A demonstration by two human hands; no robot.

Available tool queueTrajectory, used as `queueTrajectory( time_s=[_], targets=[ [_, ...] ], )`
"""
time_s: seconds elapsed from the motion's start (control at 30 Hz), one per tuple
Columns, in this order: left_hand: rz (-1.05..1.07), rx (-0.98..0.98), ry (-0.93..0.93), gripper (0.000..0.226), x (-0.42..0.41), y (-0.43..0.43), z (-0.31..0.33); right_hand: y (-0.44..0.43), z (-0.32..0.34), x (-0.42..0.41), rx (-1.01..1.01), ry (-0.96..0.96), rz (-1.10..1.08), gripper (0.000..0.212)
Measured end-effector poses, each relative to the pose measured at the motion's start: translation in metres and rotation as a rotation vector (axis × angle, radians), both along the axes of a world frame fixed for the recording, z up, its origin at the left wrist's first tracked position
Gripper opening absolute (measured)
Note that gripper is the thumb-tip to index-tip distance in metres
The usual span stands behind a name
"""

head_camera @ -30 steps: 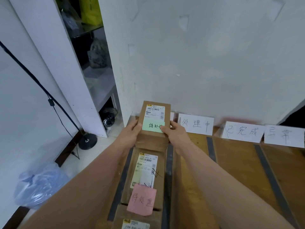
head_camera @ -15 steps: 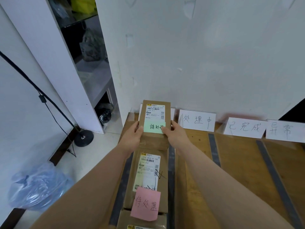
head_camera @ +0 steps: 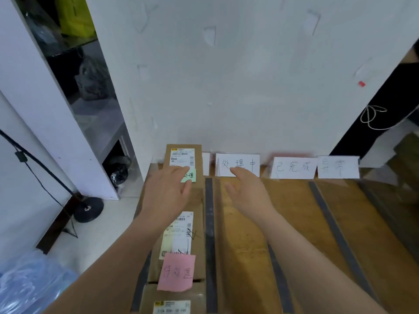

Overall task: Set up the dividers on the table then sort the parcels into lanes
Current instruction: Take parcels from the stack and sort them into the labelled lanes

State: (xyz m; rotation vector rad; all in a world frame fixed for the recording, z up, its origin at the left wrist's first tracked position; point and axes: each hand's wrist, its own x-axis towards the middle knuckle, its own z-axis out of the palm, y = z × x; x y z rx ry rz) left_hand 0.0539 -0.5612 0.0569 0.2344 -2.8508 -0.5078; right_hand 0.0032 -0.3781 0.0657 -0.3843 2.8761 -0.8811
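Observation:
A brown parcel [head_camera: 184,155] with a white label and a green note lies at the far end of the leftmost lane, against the wall. My left hand [head_camera: 169,193] hovers over its near end, fingers relaxed, holding nothing. My right hand [head_camera: 248,191] is open over the second lane, apart from the parcel. Behind them in the same lane lie a second parcel [head_camera: 181,236] with a pink note and a third parcel [head_camera: 174,300] at the bottom edge. Dark divider strips [head_camera: 209,223] split the wooden table [head_camera: 301,223] into lanes.
White lane cards [head_camera: 238,165] with handwriting lean against the wall at the head of each lane. A black lamp stand [head_camera: 87,208] and a blue plastic bag [head_camera: 29,286] sit on the floor to the left. A shelf unit [head_camera: 90,91] stands left of the wall.
Both hands have let go of the far parcel and drawn back and apart; the parcel now rests flat against the wall. The camera has tilted up a little.

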Motion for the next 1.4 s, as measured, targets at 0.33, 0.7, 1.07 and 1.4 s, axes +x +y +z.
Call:
queueTrajectory(
  time_s=[0.33, 0.7, 1.07, 1.4],
  targets=[
    [-0.267, -0.028, 0.019, 0.046, 0.038, 0.159, 0.019, 0.170, 0.016, 0.081, 0.174, 0.178, -0.162, 0.046],
    [-0.569, -0.008, 0.048, 0.048, 0.083, 0.418, 0.029, 0.427, 0.017, 0.180, 0.198, 0.179, -0.460, 0.045],
    [-0.788, 0.017, 0.024, 0.051, 0.098, 0.641, 0.020, 0.643, 0.018, 0.245, 0.107, 0.124, -0.772, 0.044],
    [-0.878, -0.049, -0.045, 0.054, 0.040, 0.793, 0.005, 0.782, 0.000, 0.197, -0.014, -0.021, -0.948, 0.052]
  ],
)
